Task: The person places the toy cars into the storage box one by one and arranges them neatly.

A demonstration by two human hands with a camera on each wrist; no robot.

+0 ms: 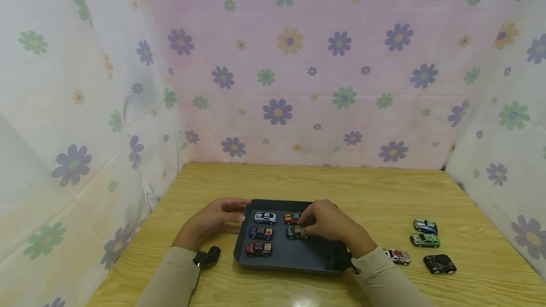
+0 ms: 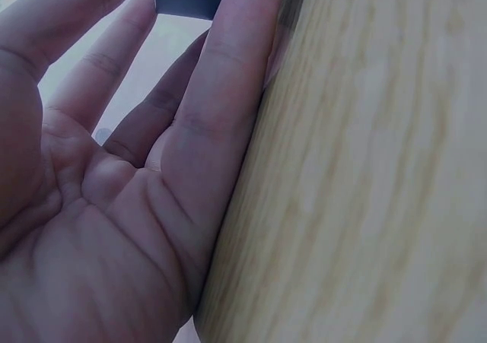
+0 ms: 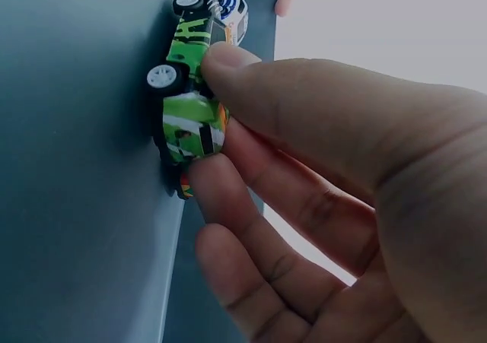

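- The green-and-black toy car (image 1: 292, 232) is inside the tray (image 1: 294, 256), right of the tray's middle column gap and just nearer than the red-and-yellow car (image 1: 292, 218).
- The right hand (image 1: 329, 224) reaches in over the tray's right side, its thumb and fingertips closed in a pinch on this green-and-black toy car; the car sits at the very tips, away from the palm.
- Whether all its wheels rest on the tray floor, I cannot tell.
- The left hand (image 1: 212, 221) stands at the tray's left rim, fingers loosely extended and apart, holding nothing; whether they touch the rim is unclear.
- Down the tray's left side are 3 cars: white (image 1: 265, 218), blue (image 1: 261, 233) and red (image 1: 259, 249).
- On the table (image 1: 367, 184), right of the tray, are 4 more; the nearest to it, a white-and-red car (image 1: 398, 257), is partly covered by the right sleeve (image 1: 384, 274).
- The right hand's fingers hide part of the red-and-yellow car, and a dark wrist device (image 1: 339, 255) covers the tray's near right part.
- The left wrist view shows only a dark piece of the tray, cut off at the top.
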